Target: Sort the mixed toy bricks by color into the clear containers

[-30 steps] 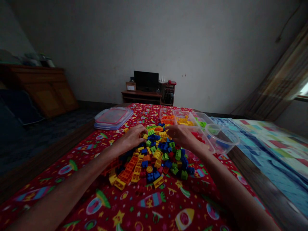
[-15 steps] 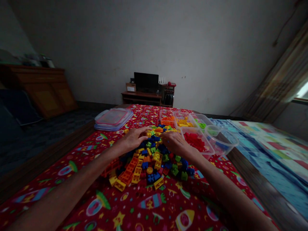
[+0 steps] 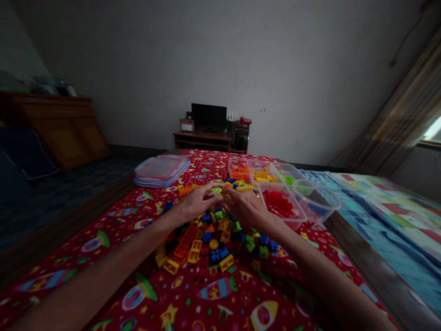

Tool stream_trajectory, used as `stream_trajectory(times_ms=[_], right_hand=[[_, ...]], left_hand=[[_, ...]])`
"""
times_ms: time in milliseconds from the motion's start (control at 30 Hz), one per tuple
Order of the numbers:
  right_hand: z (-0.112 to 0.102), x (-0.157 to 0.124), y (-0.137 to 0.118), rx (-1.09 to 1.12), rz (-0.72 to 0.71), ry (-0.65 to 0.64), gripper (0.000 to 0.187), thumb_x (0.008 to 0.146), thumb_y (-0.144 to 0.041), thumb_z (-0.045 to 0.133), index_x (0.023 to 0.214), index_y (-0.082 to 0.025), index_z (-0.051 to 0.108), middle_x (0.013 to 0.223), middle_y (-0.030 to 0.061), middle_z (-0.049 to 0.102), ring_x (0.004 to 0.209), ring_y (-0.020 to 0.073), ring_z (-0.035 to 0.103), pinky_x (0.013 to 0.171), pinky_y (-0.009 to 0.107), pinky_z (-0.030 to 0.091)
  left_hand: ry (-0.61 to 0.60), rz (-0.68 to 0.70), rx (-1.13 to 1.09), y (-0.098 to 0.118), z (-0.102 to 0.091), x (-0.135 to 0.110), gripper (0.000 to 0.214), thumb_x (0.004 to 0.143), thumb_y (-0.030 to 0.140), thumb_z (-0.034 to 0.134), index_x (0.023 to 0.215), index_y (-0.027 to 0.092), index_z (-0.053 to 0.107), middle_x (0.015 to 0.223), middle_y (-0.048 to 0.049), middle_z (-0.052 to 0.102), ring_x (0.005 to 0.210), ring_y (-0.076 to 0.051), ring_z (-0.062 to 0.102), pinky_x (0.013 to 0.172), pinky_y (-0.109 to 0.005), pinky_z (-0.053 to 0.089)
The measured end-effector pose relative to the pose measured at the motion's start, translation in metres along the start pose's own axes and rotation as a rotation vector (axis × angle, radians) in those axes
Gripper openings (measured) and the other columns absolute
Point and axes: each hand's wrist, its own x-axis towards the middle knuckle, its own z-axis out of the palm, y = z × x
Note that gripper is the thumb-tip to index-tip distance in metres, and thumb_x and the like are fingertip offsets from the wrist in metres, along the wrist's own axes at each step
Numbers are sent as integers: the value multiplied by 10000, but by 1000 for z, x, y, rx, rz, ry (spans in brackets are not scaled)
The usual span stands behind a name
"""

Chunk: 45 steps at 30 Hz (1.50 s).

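Your left hand (image 3: 199, 202) and right hand (image 3: 246, 205) have drawn together since the earlier frame, fingers curled, a yellow brick (image 3: 227, 196) showing between them (left hand at its nine o'clock, right at four, neither clearly nearer), brick pile (image 3: 207, 237) spreading toward six; pinch and long axis, cannot tell.

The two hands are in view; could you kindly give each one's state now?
Left hand: curled over the bricks; any hold cannot be told.
Right hand: curled near the left; any hold cannot be told.

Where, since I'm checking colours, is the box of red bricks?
In the head view, the box of red bricks is right of centre, between the right hand and the round tub.
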Motion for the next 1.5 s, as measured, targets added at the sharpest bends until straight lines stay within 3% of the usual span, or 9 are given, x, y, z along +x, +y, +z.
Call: stream_trajectory(times_ms=[200,367,667,800,867,1033,1267,1367,1500], right_hand=[[-16,4,6,-73,157,-95,294,925,-316,502,1153,-151,587,777,61,689,597,125,558,540,229,292],[-27,-2,36,-156,314,-48,296,921,-338,498,1109,-148,625,774,74,693,642,157,595,590,242,362],[-42,-24,134,-161,694,243,311,849,-348,528,991,-128,697,863,128,721,807,228,671,764,335,483],[-45,-24,154,-6,876,260,523,815,-362,575,1241,-60,579,927,155,718,805,240,688,738,349,517],[-45,-22,154,-15,877,294,583,792,-321,595,1305,-53,528,993,172,710,855,252,686,779,374,520],[-48,-12,132,-33,757,357,411,787,-230,539,1159,-101,653,1052,156,708,947,247,673,882,398,503],[-59,-4,94,4,568,363,304,810,-225,495,1003,-142,714,958,107,733,867,196,680,802,317,520],[-60,-4,82,10,496,232,268,829,-216,477,937,-159,716,871,79,729,769,166,663,706,266,491],[-51,-3,63,-43,379,-128,232,823,-138,456,712,-162,658,641,22,630,561,111,522,555,232,371]], left_hand=[[183,179,502,7,-5,-4,373,877,440,469,1086,194,656,1082,-81,701,986,-241,648,898,-376,493],[261,330,725,-19,-20,0,372,922,383,384,1025,169,671,1064,-100,679,1027,-230,611,948,-383,471],[177,259,756,-46,-26,4,411,917,401,381,1095,166,667,1096,-106,694,1048,-227,617,958,-378,470],[178,194,715,-40,-27,3,389,886,379,409,1062,173,688,1083,-93,707,1024,-222,633,941,-356,481],[178,155,702,-36,-27,2,383,869,371,433,1079,176,686,1082,-87,711,1008,-223,642,919,-346,493],[193,98,703,-30,-23,2,397,787,313,531,1132,173,669,1115,-88,703,1016,-234,646,910,-347,497],[202,67,691,-28,-18,2,373,777,259,524,1108,181,678,1120,-76,704,1004,-232,652,921,-351,494],[197,88,683,-29,-18,0,340,807,295,508,1083,193,679,1122,-69,700,1019,-224,641,935,-350,486],[177,134,684,-36,-19,2,337,809,344,524,1078,192,658,1097,-86,694,1022,-243,626,926,-387,486]])
